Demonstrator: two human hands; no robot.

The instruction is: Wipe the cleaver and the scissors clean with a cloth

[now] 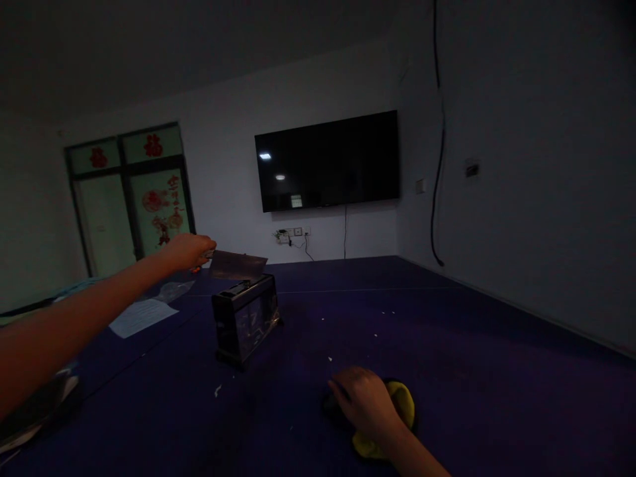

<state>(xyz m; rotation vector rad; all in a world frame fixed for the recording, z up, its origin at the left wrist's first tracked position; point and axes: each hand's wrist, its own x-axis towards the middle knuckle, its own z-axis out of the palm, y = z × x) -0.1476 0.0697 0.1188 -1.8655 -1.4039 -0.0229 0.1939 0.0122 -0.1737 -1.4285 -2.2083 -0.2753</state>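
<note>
My left hand (191, 250) reaches far forward, its fingers closed on the edge of a thin, flat, brownish panel (238, 265). That panel is tilted just over the top of a black box with clear sides (246, 318); I cannot tell whether the two touch. Low in the view, my right hand (365, 401) lies over a black and yellow object (401, 403) on the table, fingers bent down around its dark part. The hand hides much of this object, and its kind is unclear in the dim light.
The dark blue table (472, 384) carries several small white scraps. A white paper sheet (144, 317) and clear plastic (173, 290) lie left of the box. A dark item (37, 407) sits at the lower left. Beyond are a wall television (328, 162) and a hanging cable (437, 199).
</note>
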